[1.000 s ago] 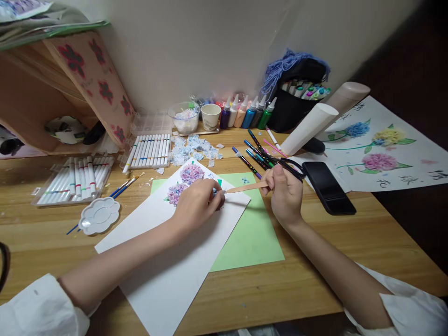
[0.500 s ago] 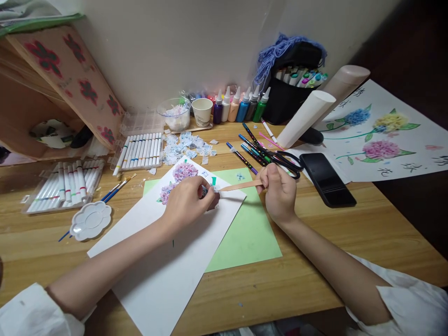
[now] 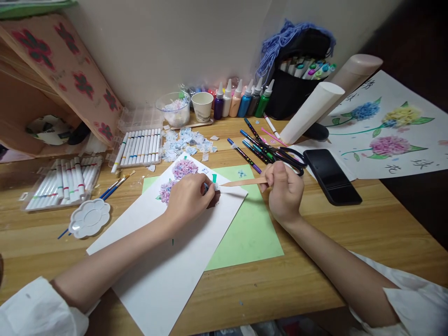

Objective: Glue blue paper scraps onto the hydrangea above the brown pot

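Observation:
My right hand (image 3: 285, 191) is closed in a fist around a flat, pointed wooden stick (image 3: 243, 182). The stick points left, its tip close to the left fingertips. My left hand (image 3: 189, 198) pinches a small pale bit of paper (image 3: 216, 186), mostly hidden by the fingers. Under that hand lies a tilted white sheet (image 3: 157, 280) carrying fluffy pink-purple flower heads (image 3: 185, 168) with green leaf marks. The hand covers part of the sheet's decoration. A green sheet (image 3: 245, 233) shows beneath the white one, with a small blue scrap (image 3: 241, 173) on it.
Torn pale-blue paper scraps (image 3: 189, 142) lie behind the sheet. Marker boxes (image 3: 138, 147), a palette (image 3: 90, 218) and brushes stand left. Paint bottles (image 3: 245, 102), a paper cup (image 3: 202, 106) and a bowl line the wall. Scissors (image 3: 290, 158), pens, a phone (image 3: 331, 177) and a flower picture (image 3: 385, 163) lie right.
The camera view has shifted slightly. The stick's tip stays close to the left fingertips, and both hands keep nearly the same pose.

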{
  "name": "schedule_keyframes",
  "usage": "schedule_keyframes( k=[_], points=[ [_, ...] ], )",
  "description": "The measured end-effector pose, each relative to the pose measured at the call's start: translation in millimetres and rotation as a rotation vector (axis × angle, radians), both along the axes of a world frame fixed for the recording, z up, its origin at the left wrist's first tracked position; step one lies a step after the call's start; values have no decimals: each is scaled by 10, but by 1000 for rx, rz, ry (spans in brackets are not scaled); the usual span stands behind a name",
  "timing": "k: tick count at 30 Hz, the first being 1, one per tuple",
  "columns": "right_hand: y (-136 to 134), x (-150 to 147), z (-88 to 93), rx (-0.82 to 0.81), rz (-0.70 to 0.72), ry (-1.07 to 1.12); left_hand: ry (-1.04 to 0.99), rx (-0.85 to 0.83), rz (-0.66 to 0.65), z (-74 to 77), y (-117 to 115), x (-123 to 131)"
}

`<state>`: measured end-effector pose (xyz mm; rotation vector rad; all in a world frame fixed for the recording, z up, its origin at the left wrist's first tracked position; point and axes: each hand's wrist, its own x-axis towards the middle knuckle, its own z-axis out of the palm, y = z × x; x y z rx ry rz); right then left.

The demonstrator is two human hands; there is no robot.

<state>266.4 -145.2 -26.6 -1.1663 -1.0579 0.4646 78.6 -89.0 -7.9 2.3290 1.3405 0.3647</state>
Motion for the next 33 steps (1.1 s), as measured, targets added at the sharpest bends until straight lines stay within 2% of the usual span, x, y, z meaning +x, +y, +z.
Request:
schedule_keyframes(
  k=[10, 21, 25, 27, 28, 31, 33],
  points=[
    [-3, -27, -104, -54, 105, -198, 46, 77, -23, -41, 21, 33],
    [0, -40, -131, -43, 148, -335, 65, 105, -24, -40, 43, 61],
    [13, -52, -131, -41, 152, -364, 54, 207, -31, -78, -67, 7],
    [17, -55, -138, -43, 153, -368, 13, 292, -114, -129, -212, -57],
    [17, -56, -142, -44, 154, -369, -12, 317, -196, -162, -298, -93],
    [23, -63, -131, -46, 165, -399, -43, 297, -496, -266, -525, -188],
    [46, -79, -85, -40, 171, -458, -23, 259, -632, -317, -603, -218]
  ],
)
